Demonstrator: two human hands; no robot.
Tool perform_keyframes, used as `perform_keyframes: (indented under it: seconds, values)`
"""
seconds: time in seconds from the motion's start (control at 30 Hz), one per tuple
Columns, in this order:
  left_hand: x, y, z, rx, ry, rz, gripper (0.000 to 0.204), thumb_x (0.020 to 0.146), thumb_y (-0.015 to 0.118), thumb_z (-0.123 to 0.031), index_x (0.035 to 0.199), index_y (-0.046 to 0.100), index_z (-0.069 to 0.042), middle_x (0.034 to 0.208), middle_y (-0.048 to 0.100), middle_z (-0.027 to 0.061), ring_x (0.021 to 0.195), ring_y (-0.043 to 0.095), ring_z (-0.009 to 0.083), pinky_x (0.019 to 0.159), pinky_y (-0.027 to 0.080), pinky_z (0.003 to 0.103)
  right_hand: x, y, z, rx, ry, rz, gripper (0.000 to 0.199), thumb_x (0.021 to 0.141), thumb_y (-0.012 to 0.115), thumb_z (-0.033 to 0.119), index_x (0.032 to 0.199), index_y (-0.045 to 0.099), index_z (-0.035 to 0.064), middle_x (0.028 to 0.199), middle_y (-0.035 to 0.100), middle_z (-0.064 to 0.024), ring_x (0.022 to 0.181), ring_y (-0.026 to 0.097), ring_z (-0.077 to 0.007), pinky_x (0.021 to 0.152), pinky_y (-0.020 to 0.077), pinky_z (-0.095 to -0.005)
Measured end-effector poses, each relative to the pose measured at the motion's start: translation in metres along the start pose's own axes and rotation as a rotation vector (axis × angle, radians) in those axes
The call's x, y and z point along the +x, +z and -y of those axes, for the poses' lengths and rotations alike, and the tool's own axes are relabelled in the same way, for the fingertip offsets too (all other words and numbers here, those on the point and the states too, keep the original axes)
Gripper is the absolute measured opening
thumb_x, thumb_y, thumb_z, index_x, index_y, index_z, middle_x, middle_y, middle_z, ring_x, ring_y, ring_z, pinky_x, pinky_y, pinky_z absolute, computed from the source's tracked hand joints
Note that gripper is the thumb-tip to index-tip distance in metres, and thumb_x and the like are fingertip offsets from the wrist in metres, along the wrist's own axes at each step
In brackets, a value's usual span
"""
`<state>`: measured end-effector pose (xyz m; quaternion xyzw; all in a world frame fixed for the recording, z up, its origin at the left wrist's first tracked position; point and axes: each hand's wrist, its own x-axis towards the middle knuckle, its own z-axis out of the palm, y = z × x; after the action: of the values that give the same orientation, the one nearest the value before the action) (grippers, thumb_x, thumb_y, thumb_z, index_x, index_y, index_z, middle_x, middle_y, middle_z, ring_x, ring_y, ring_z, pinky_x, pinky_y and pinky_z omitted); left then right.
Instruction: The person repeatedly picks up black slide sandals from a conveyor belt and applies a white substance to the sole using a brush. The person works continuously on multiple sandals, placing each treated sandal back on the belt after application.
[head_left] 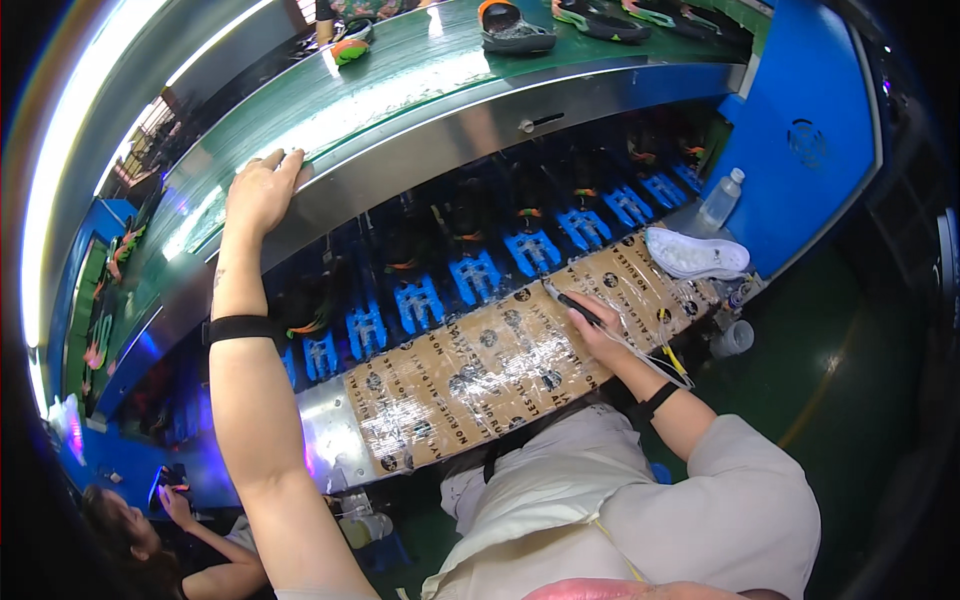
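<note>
One grip, the right hand, pinches a black pen-like tool over the cardboard-covered counter, pencil-style, presumably for fine control; the left hand, loosely spread, rests along the green conveyor, perhaps for support.

1 bottle (clear) — near blue panel

Printed matter: brown tabletop cover, under clear film, both sides of right grip. Rows of black capital letters, repeating, legible in patches, glare over some; round black emblems between rows. White shoe, beyond and right of that grip: tiny dark mark, unreadable.
</note>
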<state>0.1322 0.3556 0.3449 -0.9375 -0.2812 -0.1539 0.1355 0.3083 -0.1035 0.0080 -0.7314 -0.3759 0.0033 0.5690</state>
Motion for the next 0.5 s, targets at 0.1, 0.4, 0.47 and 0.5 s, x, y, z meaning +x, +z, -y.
perform_keyframes:
  seconds: [0.1,0.4,0.47,0.5]
  values:
    - [0.001,-0.011,-0.017,0.014,-0.034,0.044,0.042,0.108,0.052,-0.045,0.141,0.067,-0.023,0.145,0.067,0.0155,0.132,0.062,0.0399,0.111,0.049,0.049,-0.001,-0.001,0.0,-0.043,0.001,0.02,0.033,0.097,0.074,0.013,0.128,0.074,0.0008,0.111,0.075,-0.0181,0.097,0.074,-0.0299,0.086,0.0572,-0.0364]
    - [-0.006,-0.011,-0.017,0.162,0.143,-0.039,0.036,0.108,0.054,-0.043,0.133,0.066,-0.019,0.133,0.072,0.0129,0.124,0.067,0.0393,0.103,0.055,0.051,-0.003,0.002,-0.002,-0.064,-0.063,-0.028,0.032,0.097,0.073,0.013,0.127,0.074,0.0003,0.107,0.074,-0.0178,0.094,0.072,-0.0338,0.084,0.0563,-0.0384]
    - [-0.004,-0.013,-0.017,0.17,0.159,-0.015,0.036,0.109,0.053,-0.042,0.133,0.066,-0.019,0.132,0.072,0.013,0.123,0.067,0.0394,0.103,0.055,0.051,-0.003,0.004,-0.001,-0.055,-0.063,-0.025,0.032,0.097,0.073,0.012,0.127,0.074,0.0001,0.108,0.074,-0.0182,0.095,0.072,-0.0337,0.084,0.0563,-0.0384]
    - [-0.004,-0.013,-0.018,0.174,0.169,0.001,0.036,0.109,0.053,-0.042,0.133,0.065,-0.019,0.132,0.072,0.013,0.123,0.067,0.0394,0.103,0.055,0.051,-0.004,0.005,-0.002,-0.048,-0.058,-0.023,0.032,0.097,0.073,0.012,0.127,0.074,0.0,0.108,0.075,-0.0184,0.096,0.073,-0.0336,0.085,0.0563,-0.0384]
